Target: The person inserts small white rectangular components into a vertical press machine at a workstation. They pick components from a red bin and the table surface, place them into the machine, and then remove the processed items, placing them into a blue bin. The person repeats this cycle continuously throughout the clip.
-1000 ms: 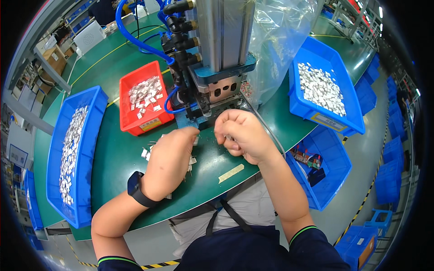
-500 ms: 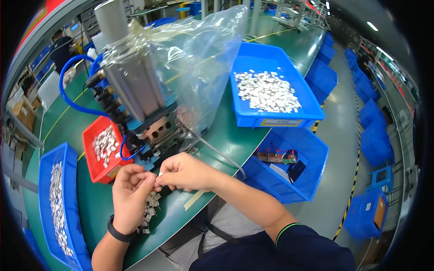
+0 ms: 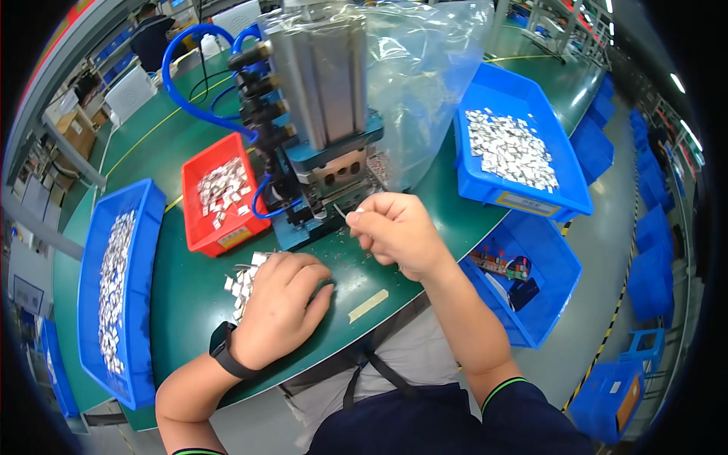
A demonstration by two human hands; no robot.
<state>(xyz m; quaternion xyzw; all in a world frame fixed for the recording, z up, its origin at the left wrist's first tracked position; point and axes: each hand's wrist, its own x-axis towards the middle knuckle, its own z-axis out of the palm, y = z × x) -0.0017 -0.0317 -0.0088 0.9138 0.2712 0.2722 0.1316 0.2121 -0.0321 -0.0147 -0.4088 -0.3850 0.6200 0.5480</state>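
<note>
In front of the press, my right hand pinches a thin pale strip between thumb and index finger. The strip points toward the lower part of the press; whether it touches cannot be seen. My left hand lies palm down over a loose pile of small white pieces on the green table, its fingers slightly bent and its thumb apart. Under its fingers the pile is partly hidden. My left wrist wears a dark band.
A red bin and a long blue bin with small pieces stand left. Another blue bin of white pieces sits right, above a lower blue crate. A plastic bag hangs behind the press. Blue hoses loop left.
My hands, together before, have parted. The right has moved right to the press with the strip; the left has turned palm down onto the pile. The view has shifted, too.
</note>
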